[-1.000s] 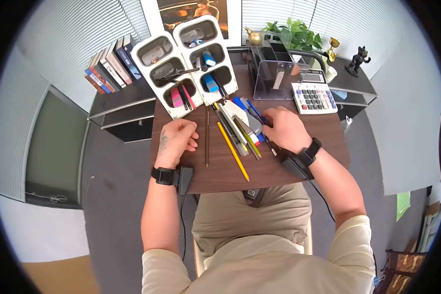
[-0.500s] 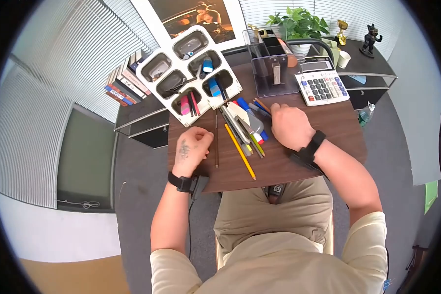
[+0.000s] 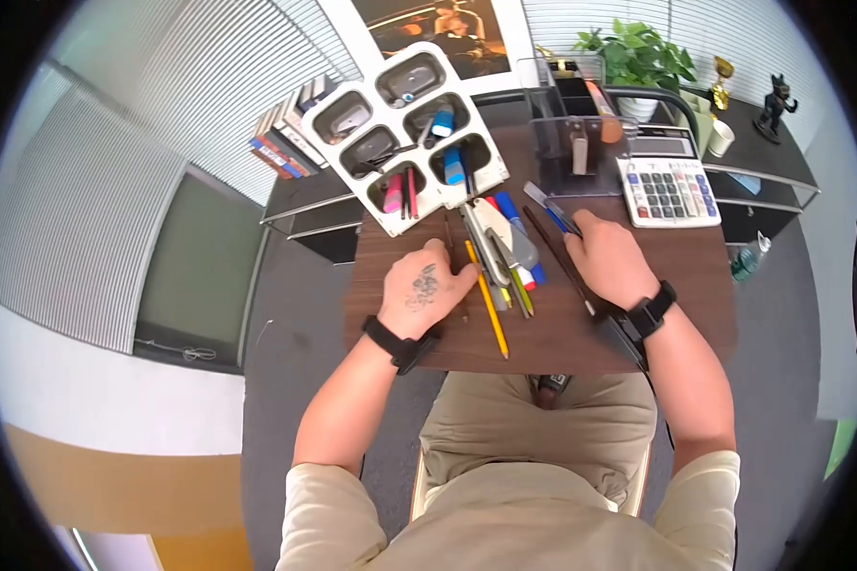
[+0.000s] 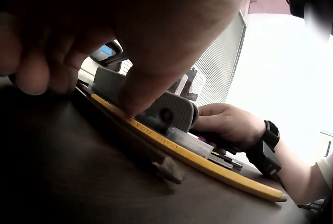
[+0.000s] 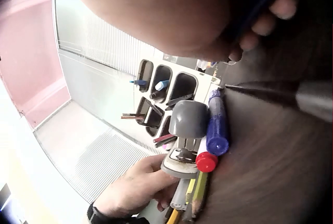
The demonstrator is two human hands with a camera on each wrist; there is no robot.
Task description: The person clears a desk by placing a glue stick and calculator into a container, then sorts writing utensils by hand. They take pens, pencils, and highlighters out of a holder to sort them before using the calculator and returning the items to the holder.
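My left hand (image 3: 424, 285) is over a dark brown pencil (image 3: 448, 228), covering its middle. Its thumb tip meets the yellow pencil (image 4: 192, 159) in the left wrist view, while the other fingers bend down apart from it. At the right of the pile, my right hand (image 3: 611, 259) grips a blue pen (image 3: 546, 203); its blue barrel also shows under the palm in the right wrist view. A second dark pencil (image 3: 554, 252) lies left of this hand. Between the hands are a grey-and-white stapler (image 3: 493, 249), a blue marker (image 5: 217, 130), a red-capped marker (image 5: 206, 162) and green pencils (image 3: 523, 297).
Behind the pile stands a white organizer (image 3: 428, 205) with six compartments, several holding pens and highlighters. A clear desk holder (image 3: 581, 171) and a calculator (image 3: 671, 190) stand at the back right. The table's front edge (image 3: 543, 366) is close to the person's lap.
The left hand has moved right, over the dark pencil and up to the yellow one. The right hand has drawn a blue pen away from the pile; a dark pencil now lies apart there. The head view has shifted.
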